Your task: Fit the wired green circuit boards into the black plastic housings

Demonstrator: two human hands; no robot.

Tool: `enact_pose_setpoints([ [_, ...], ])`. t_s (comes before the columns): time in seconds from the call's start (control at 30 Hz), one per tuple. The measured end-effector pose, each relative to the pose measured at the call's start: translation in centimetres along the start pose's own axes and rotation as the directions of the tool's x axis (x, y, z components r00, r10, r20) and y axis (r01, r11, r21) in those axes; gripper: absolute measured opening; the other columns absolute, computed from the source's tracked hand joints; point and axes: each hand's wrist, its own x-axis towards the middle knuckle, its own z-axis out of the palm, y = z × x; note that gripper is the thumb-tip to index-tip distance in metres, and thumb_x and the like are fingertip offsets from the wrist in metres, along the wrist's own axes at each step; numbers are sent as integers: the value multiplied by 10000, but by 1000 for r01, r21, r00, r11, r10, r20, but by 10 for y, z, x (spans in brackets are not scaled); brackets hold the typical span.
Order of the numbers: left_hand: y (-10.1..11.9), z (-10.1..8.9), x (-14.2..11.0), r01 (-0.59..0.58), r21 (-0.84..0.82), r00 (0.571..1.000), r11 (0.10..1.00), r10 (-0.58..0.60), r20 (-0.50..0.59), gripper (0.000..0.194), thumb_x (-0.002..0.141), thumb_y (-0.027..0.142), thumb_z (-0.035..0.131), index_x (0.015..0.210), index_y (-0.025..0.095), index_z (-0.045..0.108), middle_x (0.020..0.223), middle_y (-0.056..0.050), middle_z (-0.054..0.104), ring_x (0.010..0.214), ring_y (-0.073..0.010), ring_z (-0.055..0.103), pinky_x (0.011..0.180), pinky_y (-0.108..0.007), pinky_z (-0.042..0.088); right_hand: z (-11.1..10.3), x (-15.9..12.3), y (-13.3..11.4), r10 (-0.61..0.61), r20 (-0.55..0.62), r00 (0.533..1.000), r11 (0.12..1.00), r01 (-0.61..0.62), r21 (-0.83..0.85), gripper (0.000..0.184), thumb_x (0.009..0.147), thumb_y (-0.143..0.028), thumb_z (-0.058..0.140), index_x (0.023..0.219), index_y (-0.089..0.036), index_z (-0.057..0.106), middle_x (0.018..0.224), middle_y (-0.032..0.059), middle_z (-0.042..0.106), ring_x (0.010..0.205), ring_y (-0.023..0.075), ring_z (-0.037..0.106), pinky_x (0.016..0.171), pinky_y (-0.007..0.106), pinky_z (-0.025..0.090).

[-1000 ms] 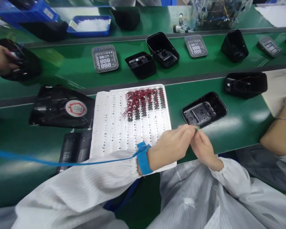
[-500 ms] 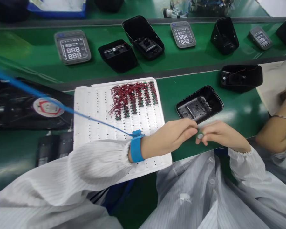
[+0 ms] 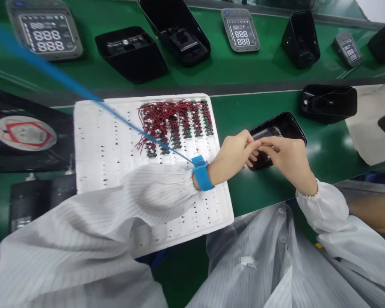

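Observation:
My left hand (image 3: 236,155), with a blue wrist strap (image 3: 202,173) and cord, is closed in a pinch over the near left part of a black plastic housing (image 3: 293,128). My right hand (image 3: 287,156) meets it there, thumb and fingers pressed together. The fingertips of both hands touch or nearly touch. Whatever lies between them is hidden. The housing is open side up on the green bench, partly covered by my hands. Left of them, a white foam tray (image 3: 93,141) carries rows of small green boards with tangled dark red wires (image 3: 170,117).
Behind, a green belt (image 3: 211,77) carries display panels (image 3: 242,32) and black housings (image 3: 134,55). Another black housing (image 3: 329,102) stands at the right, near a co-worker's arm (image 3: 372,211). A black machine with a round label (image 3: 25,133) is at the left.
Both hands have moved up over the black housing and come together. The small round, green-edged piece seen at my right fingertips is now out of sight. The view has shifted.

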Motion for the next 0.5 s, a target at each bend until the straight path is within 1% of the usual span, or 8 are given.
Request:
enact_pose_setpoints([
  [0.07, -3, -6, 2, -27, 102, 999, 994, 24, 32, 234, 1027, 233, 513, 803, 205, 451, 727, 3, 683, 582, -108, 671, 538, -202, 534, 1, 4, 6, -23, 27, 999, 999, 24, -23, 175, 926, -200, 648, 958, -243, 815, 870, 10, 794, 715, 174, 703, 713, 289, 512],
  [0.13, -7, -15, 5, -111, 331, 993, 937, 91, 77, 195, 1032, 228, 505, 842, 196, 481, 726, 1, 673, 581, -115, 649, 550, -210, 497, 3, 8, 12, -46, 85, 995, 997, 50, -50, 149, 906, -196, 674, 924, -235, 817, 870, 14, 796, 724, 180, 710, 709, 291, 508],
  [0.17, -10, -19, 6, -175, 467, 984, 867, 138, 112, 161, 1032, 224, 507, 875, 186, 506, 735, -5, 668, 600, -128, 643, 564, -222, 481, 4, 11, 14, -54, 122, 991, 996, 63, -67, 144, 901, -191, 678, 913, -230, 816, 874, 16, 797, 732, 182, 713, 711, 292, 504],
  [0.23, -15, -26, 10, -299, 682, 954, 668, 221, 201, 101, 1028, 214, 512, 957, 156, 556, 828, -41, 673, 684, -159, 646, 611, -255, 462, 7, 16, 17, -65, 209, 976, 989, 92, -119, 143, 900, -178, 676, 892, -218, 813, 877, 25, 798, 741, 185, 714, 712, 295, 492],
  [0.3, -19, -30, 15, -380, 771, 924, 511, 252, 289, 121, 1030, 194, 492, 1007, 127, 590, 966, -86, 662, 766, -182, 647, 660, -286, 455, 12, 19, 16, -68, 279, 958, 969, 130, -209, 158, 908, -168, 655, 868, -203, 804, 854, 35, 793, 728, 186, 702, 693, 300, 467],
  [0.33, -20, -31, 17, -395, 787, 917, 474, 247, 312, 146, 1034, 185, 475, 1013, 117, 603, 1014, -103, 648, 783, -188, 644, 674, -298, 451, 14, 20, 15, -66, 298, 952, 952, 149, -266, 174, 915, -163, 638, 855, -195, 798, 837, 43, 788, 717, 187, 691, 675, 303, 449],
  [0.4, -23, -30, 20, -393, 794, 919, 464, 222, 325, 190, 1040, 175, 447, 1009, 108, 622, 1047, -116, 625, 782, -192, 634, 685, -315, 442, 17, 21, 11, -65, 313, 948, 910, 185, -372, 207, 928, -150, 598, 830, -177, 780, 805, 59, 768, 694, 186, 661, 635, 310, 406],
  [0.5, -26, -29, 23, -386, 777, 923, 497, 219, 317, 224, 1035, 149, 424, 999, 109, 641, 1038, -110, 614, 759, -187, 620, 671, -320, 415, 19, 20, 3, -100, 340, 935, 852, 257, -456, 246, 939, -103, 539, 821, -157, 748, 752, 73, 717, 688, 186, 610, 611, 324, 367],
])
